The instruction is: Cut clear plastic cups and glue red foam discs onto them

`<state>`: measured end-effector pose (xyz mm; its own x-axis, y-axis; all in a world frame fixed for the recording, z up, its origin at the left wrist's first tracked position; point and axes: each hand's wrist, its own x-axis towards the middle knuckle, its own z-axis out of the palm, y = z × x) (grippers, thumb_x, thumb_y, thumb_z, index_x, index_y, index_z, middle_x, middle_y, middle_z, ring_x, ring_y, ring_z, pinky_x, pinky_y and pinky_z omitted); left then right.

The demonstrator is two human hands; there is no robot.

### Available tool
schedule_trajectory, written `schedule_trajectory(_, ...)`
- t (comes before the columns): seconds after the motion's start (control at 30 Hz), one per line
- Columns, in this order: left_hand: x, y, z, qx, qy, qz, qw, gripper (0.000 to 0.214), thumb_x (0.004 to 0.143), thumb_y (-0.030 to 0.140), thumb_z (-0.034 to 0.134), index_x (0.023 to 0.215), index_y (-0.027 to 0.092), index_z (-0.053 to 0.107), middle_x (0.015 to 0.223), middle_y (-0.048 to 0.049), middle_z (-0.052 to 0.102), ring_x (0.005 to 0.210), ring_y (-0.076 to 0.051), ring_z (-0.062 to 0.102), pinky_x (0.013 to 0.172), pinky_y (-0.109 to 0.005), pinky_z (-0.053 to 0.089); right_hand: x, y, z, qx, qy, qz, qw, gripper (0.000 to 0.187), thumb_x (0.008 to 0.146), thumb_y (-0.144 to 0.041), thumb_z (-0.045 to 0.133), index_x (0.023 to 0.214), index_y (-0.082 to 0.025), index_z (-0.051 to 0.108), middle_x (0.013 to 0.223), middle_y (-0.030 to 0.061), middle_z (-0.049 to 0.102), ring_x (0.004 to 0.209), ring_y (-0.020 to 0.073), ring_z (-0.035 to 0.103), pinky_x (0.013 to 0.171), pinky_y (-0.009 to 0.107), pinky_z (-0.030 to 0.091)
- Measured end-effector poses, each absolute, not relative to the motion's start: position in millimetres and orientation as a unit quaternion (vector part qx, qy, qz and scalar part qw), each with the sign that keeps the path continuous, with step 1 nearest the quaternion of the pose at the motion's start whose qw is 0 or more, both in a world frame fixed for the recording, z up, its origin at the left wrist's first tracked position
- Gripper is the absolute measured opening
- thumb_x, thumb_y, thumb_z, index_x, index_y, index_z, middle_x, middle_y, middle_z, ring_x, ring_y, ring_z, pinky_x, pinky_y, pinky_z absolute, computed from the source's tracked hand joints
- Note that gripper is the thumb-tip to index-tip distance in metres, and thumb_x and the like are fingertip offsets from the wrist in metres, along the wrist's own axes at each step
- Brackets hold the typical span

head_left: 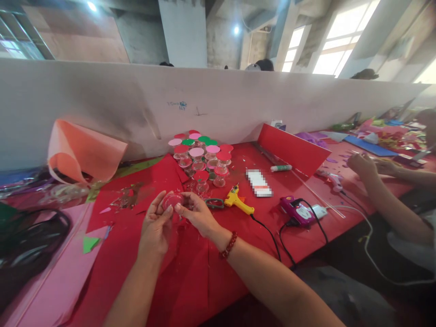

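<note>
Between both hands is a small round clear plastic piece [173, 200] that looks red, either from a red disc on it or from the table behind. My left hand [156, 225] grips its left side with thumb and fingers. My right hand [198, 213] pinches its right edge; a red bead bracelet [228, 245] circles that wrist. Just beyond stand several small clear plastic cups [201, 185] topped with red, pink and green discs [196, 152]. Green-handled scissors [215, 204] lie right of my right hand, partly hidden, beside a yellow glue gun [239, 200].
A purple power strip [297, 211] with cords and a blurred white item [259, 183] lie to the right. Red sheets [126, 227] cover the table's left. A curled peach sheet [85, 147] leans on the white partition [119, 100]. A co-worker's hands [363, 165] are at far right.
</note>
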<state>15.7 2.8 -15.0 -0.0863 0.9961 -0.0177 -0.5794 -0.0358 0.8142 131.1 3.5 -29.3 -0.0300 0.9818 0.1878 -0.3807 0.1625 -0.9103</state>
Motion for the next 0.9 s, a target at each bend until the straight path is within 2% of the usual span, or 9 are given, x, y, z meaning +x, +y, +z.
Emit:
schedule_trajectory(0.17, 13.0, -0.2, -12.9, 0.340, 0.324, 0.610, 0.638, 0.049, 0.067, 0.020, 0.079, 0.114, 0.025, 0.067, 0.127, -0.0046, 0.064, 0.103, -0.014, 0.064, 0.087, -0.020, 0.051, 134.9, 1.8, -24.5, -0.308, -0.486, 0.572, 0.585, 0.039, 0.068, -0.051, 0.075, 0.087, -0.020, 0.061, 0.077, -0.0026, 0.058, 0.069, 0.0109, 0.050, 0.069, 0.025, 0.043)
schedule_trajectory(0.4, 7.7, 0.1, -13.2, 0.358, 0.348, 0.579, 0.645, 0.051, 0.066, 0.017, 0.079, 0.116, 0.021, 0.067, 0.117, -0.0080, 0.070, 0.086, -0.014, 0.069, 0.073, -0.019, 0.054, 137.6, 2.3, -24.4, -0.324, -0.491, 0.566, 0.578, 0.042, 0.065, -0.054, 0.076, 0.087, -0.021, 0.063, 0.077, -0.0019, 0.059, 0.069, 0.0120, 0.050, 0.069, 0.026, 0.042)
schedule_trajectory(0.57, 11.6, -2.2, -12.9, 0.379, 0.309, 0.591, 0.641, 0.047, 0.071, 0.024, 0.076, 0.117, 0.023, 0.066, 0.123, -0.0087, 0.067, 0.102, -0.019, 0.066, 0.085, -0.026, 0.053, 135.5, 0.8, -21.7, -0.313, -0.470, 0.574, 0.592, 0.040, 0.063, -0.050, 0.078, 0.084, -0.020, 0.062, 0.077, -0.0026, 0.059, 0.069, 0.0113, 0.051, 0.069, 0.025, 0.042)
schedule_trajectory(0.63, 13.1, -2.5, -13.4, 0.385, 0.306, 0.594, 0.637, 0.050, 0.069, 0.022, 0.078, 0.118, 0.024, 0.066, 0.125, -0.0081, 0.065, 0.105, -0.018, 0.065, 0.088, -0.025, 0.052, 134.4, 1.1, -21.7, -0.303, -0.429, 0.603, 0.600, 0.042, 0.060, -0.046, 0.082, 0.085, -0.019, 0.063, 0.079, -0.0027, 0.060, 0.070, 0.0105, 0.052, 0.071, 0.025, 0.042)
schedule_trajectory(0.77, 14.5, -1.7, -14.7, 0.376, 0.318, 0.610, 0.621, 0.053, 0.063, 0.017, 0.081, 0.114, 0.024, 0.067, 0.126, -0.0071, 0.065, 0.104, -0.016, 0.065, 0.087, -0.021, 0.050, 133.6, 2.2, -22.4, -0.293, -0.379, 0.646, 0.594, 0.046, 0.053, -0.044, 0.086, 0.082, -0.017, 0.062, 0.079, -0.0027, 0.059, 0.070, 0.0090, 0.052, 0.072, 0.024, 0.042)
schedule_trajectory(0.9, 15.1, -2.4, -13.7, 0.381, 0.328, 0.592, 0.630, 0.057, 0.065, 0.019, 0.081, 0.119, 0.024, 0.065, 0.118, -0.0073, 0.069, 0.100, -0.016, 0.066, 0.086, -0.022, 0.051, 135.9, 2.3, -21.0, -0.322, -0.403, 0.600, 0.612, 0.044, 0.056, -0.049, 0.083, 0.078, -0.019, 0.061, 0.076, -0.0028, 0.058, 0.069, 0.0100, 0.050, 0.068, 0.024, 0.042)
